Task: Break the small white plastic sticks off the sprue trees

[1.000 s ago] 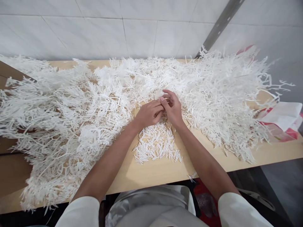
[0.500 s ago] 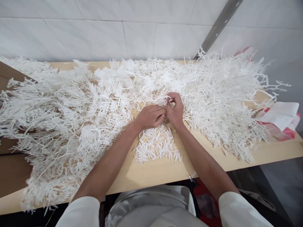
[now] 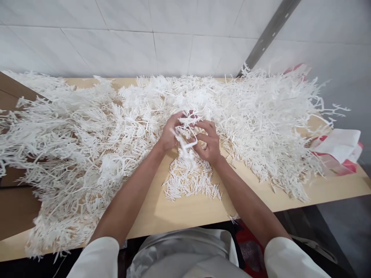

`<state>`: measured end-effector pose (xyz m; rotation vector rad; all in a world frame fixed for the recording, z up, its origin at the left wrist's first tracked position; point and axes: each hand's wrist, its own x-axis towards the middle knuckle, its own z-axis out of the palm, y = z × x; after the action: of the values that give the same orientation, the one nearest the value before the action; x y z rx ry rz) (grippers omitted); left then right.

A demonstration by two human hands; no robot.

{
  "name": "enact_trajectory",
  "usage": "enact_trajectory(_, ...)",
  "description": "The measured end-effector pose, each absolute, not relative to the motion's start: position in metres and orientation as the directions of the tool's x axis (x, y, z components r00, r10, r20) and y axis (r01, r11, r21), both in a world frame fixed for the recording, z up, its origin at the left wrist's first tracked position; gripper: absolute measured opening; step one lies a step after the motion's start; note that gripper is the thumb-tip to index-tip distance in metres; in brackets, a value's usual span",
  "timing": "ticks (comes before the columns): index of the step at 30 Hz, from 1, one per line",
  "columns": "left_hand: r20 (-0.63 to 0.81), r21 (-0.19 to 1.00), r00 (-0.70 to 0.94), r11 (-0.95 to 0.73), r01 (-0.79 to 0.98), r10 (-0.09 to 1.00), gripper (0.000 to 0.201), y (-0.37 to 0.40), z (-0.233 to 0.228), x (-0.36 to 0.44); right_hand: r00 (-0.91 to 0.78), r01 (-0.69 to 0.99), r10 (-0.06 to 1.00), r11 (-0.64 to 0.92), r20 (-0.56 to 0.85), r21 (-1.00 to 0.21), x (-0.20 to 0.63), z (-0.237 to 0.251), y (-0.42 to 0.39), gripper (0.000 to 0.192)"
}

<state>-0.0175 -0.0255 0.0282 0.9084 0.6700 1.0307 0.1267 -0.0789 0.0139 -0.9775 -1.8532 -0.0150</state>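
Raised since before: both hands gripping white plastic sprue [image 3: 185, 133] | wooden table [image 3: 185, 212] | tiled wall [image 3: 174, 38]

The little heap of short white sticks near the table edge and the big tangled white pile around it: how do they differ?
The short white sticks are small, straight, separate pieces; the tangled pile is long branched pieces knotted together. The sticks form a small flat patch below the hands; the pile spreads across most of the table. Both hands, left hand and right hand, hold one branched piece. All are white.
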Motion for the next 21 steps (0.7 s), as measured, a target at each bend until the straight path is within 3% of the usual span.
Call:
enact_trajectory(4,0.002,0.816,0.426,0.244,-0.524,0.905,0.036,-0.031,0.051,-0.02,-0.228,0.656,0.623,0.666,0.748,-0.355,0.133,0.012,-0.076,0.012)
enact_trajectory(9,0.064,0.873,0.261,0.073,-0.483,0.963,0.038,-0.026,0.054,-0.024,-0.239,0.655,0.654,0.654,0.717,-0.378,0.131,0.011,-0.08,0.016)
enact_trajectory(14,0.011,0.932,0.126,0.035,-0.36,0.992,0.054,-0.015,0.039,-0.024,0.025,0.559,0.772,0.516,0.635,-0.649,0.12,0.012,-0.088,0.026)
enact_trajectory(17,-0.061,0.915,0.081,0.088,-0.394,0.995,0.064,-0.014,0.027,-0.019,0.255,0.341,0.833,0.397,0.49,-0.852,0.117,0.013,-0.086,0.04)
enact_trajectory(21,-0.052,0.944,0.122,0.089,-0.319,0.991,0.063,-0.014,0.014,-0.011,0.376,0.081,0.882,0.274,0.284,-0.958,0.119,0.017,-0.075,0.037)
